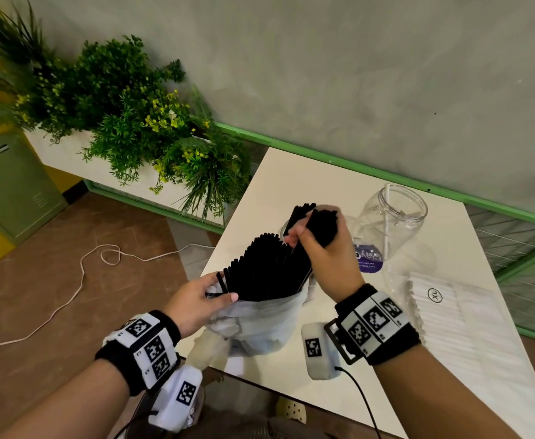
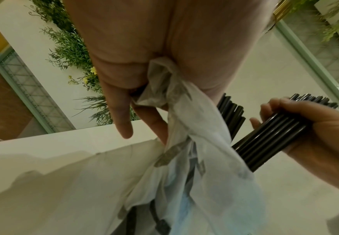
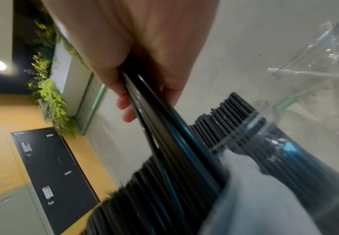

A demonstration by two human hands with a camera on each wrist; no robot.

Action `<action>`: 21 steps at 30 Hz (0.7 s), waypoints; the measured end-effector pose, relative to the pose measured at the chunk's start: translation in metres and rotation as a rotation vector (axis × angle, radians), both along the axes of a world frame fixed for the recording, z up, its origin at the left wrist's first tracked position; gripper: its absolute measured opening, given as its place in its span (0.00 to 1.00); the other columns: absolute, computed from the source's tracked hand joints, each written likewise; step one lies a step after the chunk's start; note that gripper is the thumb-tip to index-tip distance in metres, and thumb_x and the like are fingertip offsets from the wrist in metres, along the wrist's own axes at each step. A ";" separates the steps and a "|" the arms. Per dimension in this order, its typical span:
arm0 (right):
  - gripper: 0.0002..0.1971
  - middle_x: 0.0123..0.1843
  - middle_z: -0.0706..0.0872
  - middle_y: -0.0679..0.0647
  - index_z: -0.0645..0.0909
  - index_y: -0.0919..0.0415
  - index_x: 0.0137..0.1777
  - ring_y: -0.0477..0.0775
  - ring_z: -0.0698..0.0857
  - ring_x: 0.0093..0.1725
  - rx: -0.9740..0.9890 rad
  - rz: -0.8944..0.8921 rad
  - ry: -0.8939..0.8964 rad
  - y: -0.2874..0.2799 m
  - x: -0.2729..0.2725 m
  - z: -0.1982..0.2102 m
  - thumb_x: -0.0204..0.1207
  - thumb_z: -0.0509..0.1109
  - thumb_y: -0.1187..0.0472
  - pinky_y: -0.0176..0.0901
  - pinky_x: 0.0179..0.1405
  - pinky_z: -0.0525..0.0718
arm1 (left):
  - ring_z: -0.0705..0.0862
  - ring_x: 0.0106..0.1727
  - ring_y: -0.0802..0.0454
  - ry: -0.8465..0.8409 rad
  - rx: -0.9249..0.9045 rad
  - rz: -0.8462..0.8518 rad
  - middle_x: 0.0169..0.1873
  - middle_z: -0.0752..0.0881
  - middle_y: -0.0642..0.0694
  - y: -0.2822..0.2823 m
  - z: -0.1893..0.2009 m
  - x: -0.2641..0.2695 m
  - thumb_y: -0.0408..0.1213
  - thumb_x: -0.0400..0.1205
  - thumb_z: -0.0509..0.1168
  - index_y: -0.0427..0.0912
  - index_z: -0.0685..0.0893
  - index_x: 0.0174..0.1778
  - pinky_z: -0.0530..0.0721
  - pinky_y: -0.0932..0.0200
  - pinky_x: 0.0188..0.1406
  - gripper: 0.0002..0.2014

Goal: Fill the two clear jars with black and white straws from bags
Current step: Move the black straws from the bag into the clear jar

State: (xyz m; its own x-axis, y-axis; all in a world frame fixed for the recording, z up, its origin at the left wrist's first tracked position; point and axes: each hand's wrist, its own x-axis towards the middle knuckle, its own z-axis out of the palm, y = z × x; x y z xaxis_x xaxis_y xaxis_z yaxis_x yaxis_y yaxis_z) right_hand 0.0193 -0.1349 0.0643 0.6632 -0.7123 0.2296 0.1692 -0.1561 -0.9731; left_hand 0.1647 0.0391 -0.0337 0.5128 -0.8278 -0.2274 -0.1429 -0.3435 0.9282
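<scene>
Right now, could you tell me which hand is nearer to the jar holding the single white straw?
Right. The right hand grips black straws just left of that jar; the left hand holds the bag farther away.

Black straws point(image 1: 272, 267): glossy smooth plastic. Bag point(image 1: 260, 324): thin, crinkled translucent plastic film. Jar point(image 1: 393, 217): clear glossy plastic. Counter point(image 1: 291, 185): smooth matt off-white. Wall point(image 1: 323, 74): rough matt grey

Grey wall point(image 1: 323, 74), brown floor point(image 1: 70, 248), white planter point(image 1: 70, 160), green locker point(image 1: 9, 185)

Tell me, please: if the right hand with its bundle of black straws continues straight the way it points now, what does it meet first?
Probably the jar of black straws just beyond the right hand; the bundle hides most of it in the head view, so depth is uncertain.
</scene>
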 end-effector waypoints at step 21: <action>0.25 0.47 0.75 0.55 0.62 0.51 0.59 0.56 0.86 0.42 -0.208 -0.229 -0.152 -0.056 0.006 0.096 0.75 0.55 0.81 0.64 0.47 0.88 | 0.89 0.49 0.54 -0.054 0.035 -0.037 0.48 0.91 0.53 -0.001 0.010 0.002 0.41 0.78 0.71 0.53 0.84 0.56 0.85 0.49 0.53 0.11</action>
State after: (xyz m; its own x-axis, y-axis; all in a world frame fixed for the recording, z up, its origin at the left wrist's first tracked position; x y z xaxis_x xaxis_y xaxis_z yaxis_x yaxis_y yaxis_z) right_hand 0.0251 -0.1906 0.1604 0.4386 -0.7665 0.4691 0.2471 -0.3990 -0.8830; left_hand 0.1662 0.0381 -0.0238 0.4945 -0.8383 -0.2296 -0.2052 -0.3693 0.9064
